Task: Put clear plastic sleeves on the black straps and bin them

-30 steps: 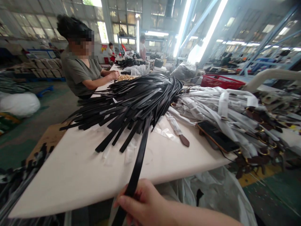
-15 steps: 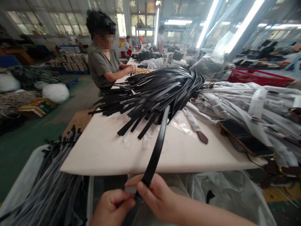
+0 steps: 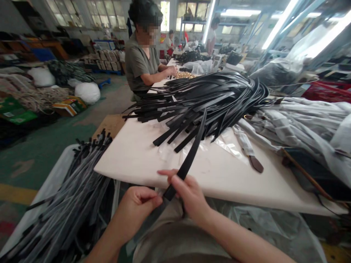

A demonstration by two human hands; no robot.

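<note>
Black strap (image 3: pixel 190 155) runs from the heap of black straps (image 3: pixel 214 95) mid-table down past the near edge of the white worktable (image 3: pixel 131 157), right of its near left corner. On my feed, the right hand (image 3: pixel 192 193) grips it between thumb and fingers, the index finger stretched out beyond it. The left hand (image 3: pixel 137 206) has thumb and forefinger pinched together where the strap enters a cloudy plastic sleeve (image 3: pixel 153 217). I see a brown leather tab (image 3: pixel 256 164) lying toward the near edge, with white-wrapped straps (image 3: pixel 309 124) along the right side. Below the near left corner, a pale bin (image 3: pixel 56 180) holds sleeved black straps (image 3: pixel 68 204). A co-worker (image 3: pixel 141 64) stands at the left edge, hands by gold-coloured pieces (image 3: pixel 183 75). White print on a green package (image 3: pixel 16 111) on the floor is too blurred for me to read.
</note>
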